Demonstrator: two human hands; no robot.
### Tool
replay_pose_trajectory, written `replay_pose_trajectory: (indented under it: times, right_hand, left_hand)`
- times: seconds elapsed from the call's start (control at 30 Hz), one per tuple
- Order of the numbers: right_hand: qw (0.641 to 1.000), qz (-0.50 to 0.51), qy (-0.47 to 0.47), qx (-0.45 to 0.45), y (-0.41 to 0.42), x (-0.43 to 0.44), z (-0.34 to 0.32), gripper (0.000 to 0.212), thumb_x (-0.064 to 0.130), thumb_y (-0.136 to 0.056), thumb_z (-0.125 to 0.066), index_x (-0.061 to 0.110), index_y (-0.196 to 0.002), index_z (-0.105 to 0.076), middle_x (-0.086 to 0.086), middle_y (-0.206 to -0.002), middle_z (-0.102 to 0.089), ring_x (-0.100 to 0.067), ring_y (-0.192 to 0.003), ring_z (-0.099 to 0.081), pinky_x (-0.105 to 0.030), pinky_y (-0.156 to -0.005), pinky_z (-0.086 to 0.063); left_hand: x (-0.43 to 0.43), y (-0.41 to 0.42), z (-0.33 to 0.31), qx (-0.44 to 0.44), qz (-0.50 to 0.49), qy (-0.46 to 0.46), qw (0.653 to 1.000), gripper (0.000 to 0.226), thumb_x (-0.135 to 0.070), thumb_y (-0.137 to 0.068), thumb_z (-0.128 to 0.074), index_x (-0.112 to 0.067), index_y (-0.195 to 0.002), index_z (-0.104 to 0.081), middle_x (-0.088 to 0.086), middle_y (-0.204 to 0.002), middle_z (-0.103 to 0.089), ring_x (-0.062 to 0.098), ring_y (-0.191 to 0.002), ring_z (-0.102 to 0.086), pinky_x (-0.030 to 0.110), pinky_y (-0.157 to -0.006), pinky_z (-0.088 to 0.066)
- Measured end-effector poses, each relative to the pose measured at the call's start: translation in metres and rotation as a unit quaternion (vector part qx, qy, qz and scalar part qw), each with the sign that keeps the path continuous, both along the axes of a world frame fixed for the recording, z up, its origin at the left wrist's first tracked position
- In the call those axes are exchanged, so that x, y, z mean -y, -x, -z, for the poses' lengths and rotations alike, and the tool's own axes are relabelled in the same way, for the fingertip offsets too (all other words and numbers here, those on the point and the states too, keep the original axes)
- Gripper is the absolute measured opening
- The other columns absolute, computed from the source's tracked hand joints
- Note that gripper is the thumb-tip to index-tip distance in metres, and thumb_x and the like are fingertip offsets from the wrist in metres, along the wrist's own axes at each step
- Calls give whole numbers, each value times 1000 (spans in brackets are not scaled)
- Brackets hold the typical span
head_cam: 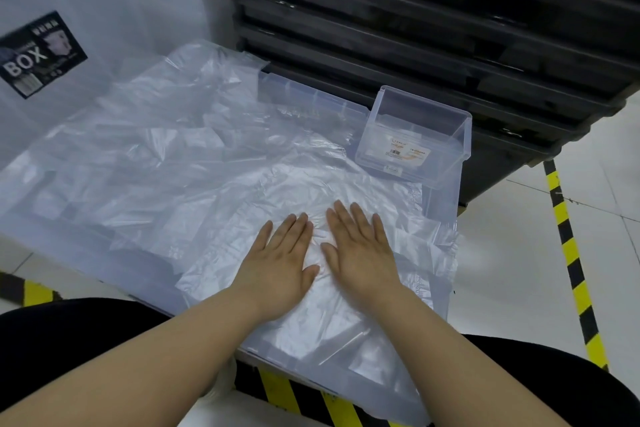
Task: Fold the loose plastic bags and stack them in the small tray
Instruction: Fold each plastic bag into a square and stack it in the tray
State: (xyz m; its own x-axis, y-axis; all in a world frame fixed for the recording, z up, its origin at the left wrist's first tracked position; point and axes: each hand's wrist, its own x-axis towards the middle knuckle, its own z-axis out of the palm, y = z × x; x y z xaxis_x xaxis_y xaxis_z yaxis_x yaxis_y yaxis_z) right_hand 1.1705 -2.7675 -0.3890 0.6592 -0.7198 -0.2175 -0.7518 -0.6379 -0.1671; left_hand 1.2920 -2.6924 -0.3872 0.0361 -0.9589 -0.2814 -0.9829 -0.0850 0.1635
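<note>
A clear plastic bag [304,191] lies spread and wrinkled on the lid of a large translucent storage box [86,232]. My left hand [277,263] and my right hand [360,253] press flat on it side by side, palms down, fingers together and stretched forward, holding nothing. More loose clear bags [166,114] lie crumpled over the left and far part of the lid. The small clear tray [415,139] stands at the lid's far right corner, with a printed label showing through its wall; I see no bags inside it.
A stack of black plastic crates [433,28] rises just behind the tray. A large translucent box with a black "BOX" label [38,55] stands at the left. Yellow-black hazard tape [568,253] runs along the white tiled floor on the right and below.
</note>
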Motion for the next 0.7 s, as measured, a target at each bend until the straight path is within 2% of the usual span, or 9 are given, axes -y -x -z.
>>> replay_pose_trajectory:
  times: [0.07,0.1,0.17,0.23,0.33,0.47,0.63,0.7]
  right_hand:
    - [1000,29,5,-11,6,2,-1,99,52,-57,24,19,-148,6,4,-156,13,-13,-142,17,-30,-105,23]
    - [999,37,4,-15,6,1,-1,99,52,-56,25,19,-148,7,4,-155,14,-13,-142,17,-31,-106,23]
    - [999,47,-3,-12,7,-1,-2,99,52,-55,24,19,-148,8,2,-155,16,-13,-142,18,-31,-106,23]
    - [999,51,-11,-10,8,-2,-1,100,53,-55,24,19,-148,8,2,-155,16,-13,-141,19,-32,-107,23]
    - [998,54,-15,-4,8,-2,0,100,53,-55,24,20,-148,7,2,-155,16,-13,-141,19,-34,-108,23]
    - [999,52,-15,5,9,-1,0,100,54,-55,23,21,-148,7,3,-155,14,-14,-142,18,-33,-104,26]
    - [998,54,-20,29,9,1,-1,98,55,-57,20,21,-148,8,6,-156,9,-14,-142,15,-31,-103,26]
    - [997,59,-29,43,9,2,-1,99,57,-57,16,20,-148,6,7,-156,5,-12,-143,13,-29,-105,24]
  left_hand:
    - [2,-1,-3,0,-6,-9,1000,98,-57,-59,22,-14,-147,12,-3,-154,18,7,-137,23,27,-109,16]
    - [3,-2,-6,-7,-20,-8,1000,88,-61,-73,11,-15,-148,6,-2,-156,12,9,-141,14,26,-111,10]
    - [8,-4,-13,-42,-59,18,997,65,-51,-94,-25,-17,-148,-11,-3,-155,-9,12,-142,-8,24,-110,-6]
    - [16,-5,-17,-98,-101,67,988,56,-42,-94,-44,-19,-143,-27,-3,-147,-31,15,-134,-26,23,-102,-19]
    - [30,-7,-20,-184,-169,72,966,56,-34,-87,-60,-16,-135,-40,1,-131,-49,18,-121,-43,27,-97,-30]
    - [51,-11,-26,-210,-216,5,954,52,-23,-80,-69,-12,-125,-47,4,-117,-56,20,-109,-52,28,-89,-38]
    - [65,-15,-29,-203,-209,-46,956,39,-20,-77,-72,-12,-112,-58,2,-107,-59,19,-107,-55,30,-92,-42]
    - [66,-15,-30,-210,-211,-53,953,25,-20,-77,-72,-16,-99,-60,-5,-90,-56,18,-97,-55,29,-85,-43]
